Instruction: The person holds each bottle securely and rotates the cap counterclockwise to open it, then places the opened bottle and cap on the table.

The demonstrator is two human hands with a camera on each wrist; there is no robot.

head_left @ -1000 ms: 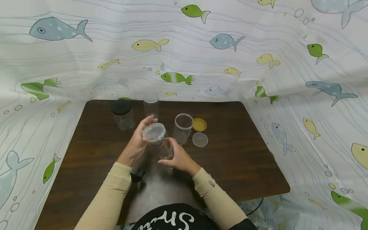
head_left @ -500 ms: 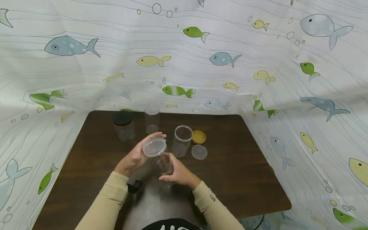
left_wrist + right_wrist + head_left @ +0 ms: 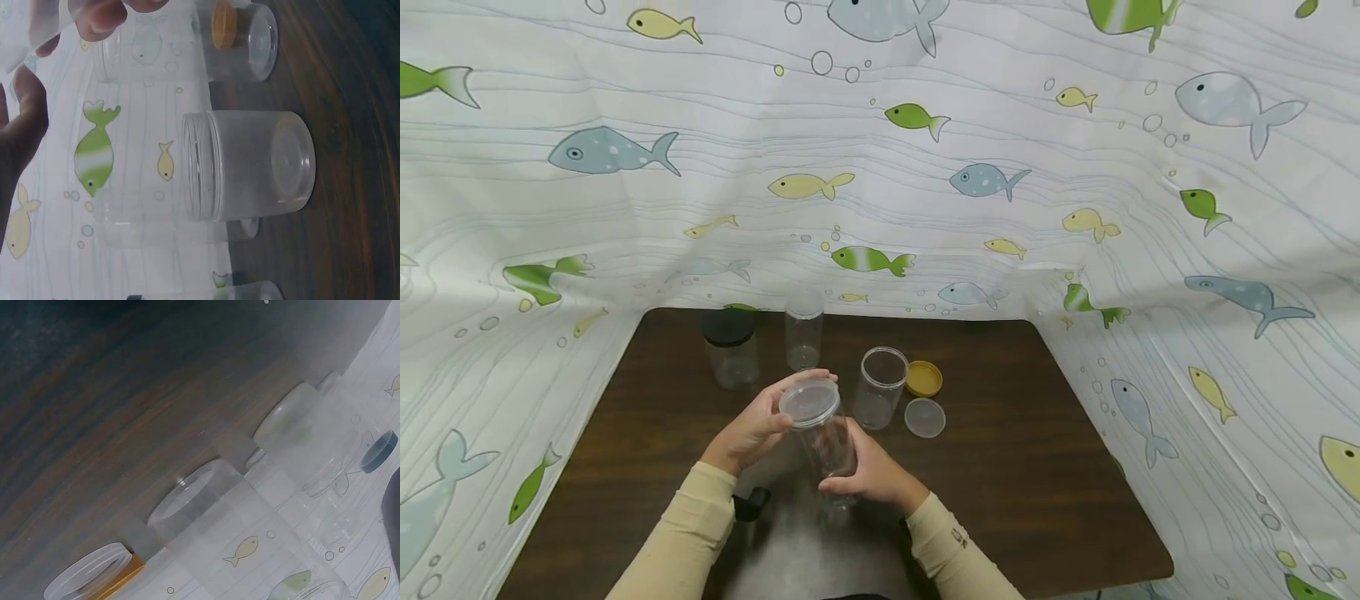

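While in right hand (image 3: 882, 477), jar (image 3: 830, 443) well inside table's right edge (image 3: 1097, 450)

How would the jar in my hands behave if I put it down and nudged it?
The jar is see-through and looks empty, so it is probably light and easily shifted. Its smooth, round sides may feel slippery. Being taller than wide, it could tip from a high push, then perhaps roll.

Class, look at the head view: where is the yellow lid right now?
In the head view, the yellow lid lies on the brown table, right of centre, just right of the open clear jar and beyond the translucent disc.
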